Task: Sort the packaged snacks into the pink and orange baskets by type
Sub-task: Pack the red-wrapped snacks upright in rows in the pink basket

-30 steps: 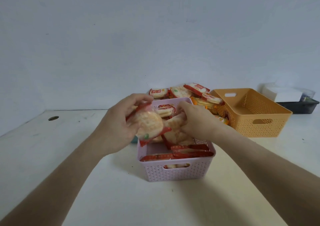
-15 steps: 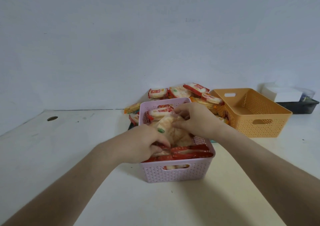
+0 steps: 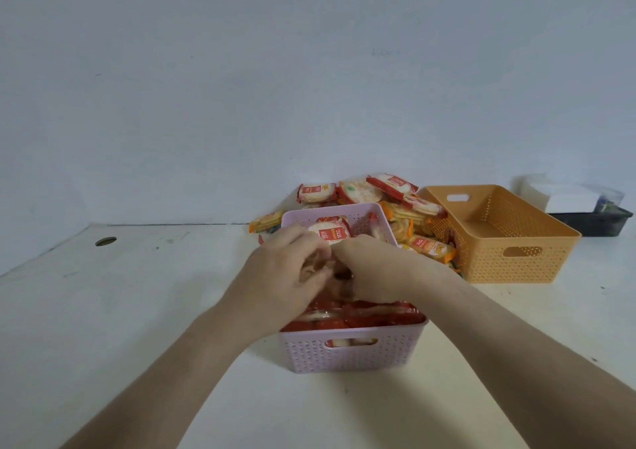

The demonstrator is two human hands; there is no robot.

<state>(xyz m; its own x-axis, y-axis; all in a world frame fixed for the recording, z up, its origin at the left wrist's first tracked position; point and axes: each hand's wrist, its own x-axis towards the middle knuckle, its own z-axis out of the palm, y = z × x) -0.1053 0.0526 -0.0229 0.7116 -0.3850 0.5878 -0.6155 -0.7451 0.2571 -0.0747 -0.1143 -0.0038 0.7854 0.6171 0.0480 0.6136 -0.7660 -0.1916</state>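
The pink basket [image 3: 351,354] stands in front of me, filled with red-and-white rice cracker packets [image 3: 375,314]. My left hand [image 3: 278,276] and my right hand [image 3: 375,269] are both down inside it, fingers pressed together on a cracker packet [image 3: 339,285] among the others. Another red packet [image 3: 330,233] stands upright at the basket's far end. The orange basket [image 3: 516,259] sits to the right and looks empty. A pile of mixed snacks [image 3: 389,201], red packets and orange-yellow ones, lies behind and between the two baskets.
A dark tray with a white box [image 3: 585,207] sits at the far right by the wall. A round cable hole [image 3: 105,241] is in the white table at far left. The wall stands close behind the snack pile.
Both hands have moved from above the pink basket down into it, carrying the cracker packets. The left hand has come right to meet the right hand.
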